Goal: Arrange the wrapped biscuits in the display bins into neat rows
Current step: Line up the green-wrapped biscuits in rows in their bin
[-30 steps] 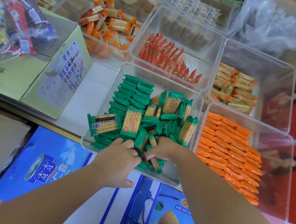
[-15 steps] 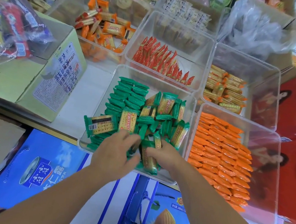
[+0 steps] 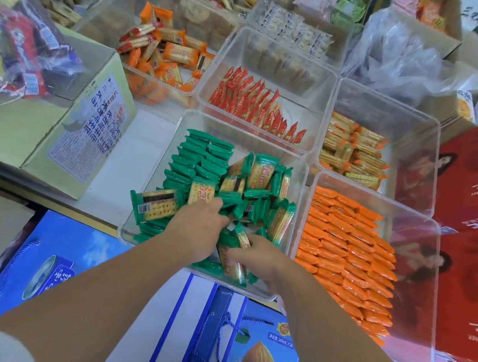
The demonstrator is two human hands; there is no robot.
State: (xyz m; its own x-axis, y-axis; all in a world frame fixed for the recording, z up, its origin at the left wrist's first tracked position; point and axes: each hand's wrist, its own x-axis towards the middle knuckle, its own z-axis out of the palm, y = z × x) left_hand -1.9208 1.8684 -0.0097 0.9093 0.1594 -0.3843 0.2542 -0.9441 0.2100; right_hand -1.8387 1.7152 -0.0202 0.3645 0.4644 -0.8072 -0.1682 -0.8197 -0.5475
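Head view: both hands are in the clear bin (image 3: 156, 171) of green-wrapped biscuits (image 3: 200, 163). The left hand (image 3: 194, 232) curls its fingers into the loose heap; I cannot tell if it holds any. Just beside it, the right hand (image 3: 263, 260) grips one packet (image 3: 229, 266) under its thumb. Neat rows lie beyond the left hand.

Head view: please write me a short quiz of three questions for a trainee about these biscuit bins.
1. True or false: the left hand and the right hand both reach into the bin of green packets.
2. Which packets fill their bin in neat rows? A) the orange packets right of the green ones; B) the orange ones at far left; C) the green ones.
3. Fill in: the right hand's thumb lies on a ___ packet.
Key: 1 true; 2 A; 3 green.
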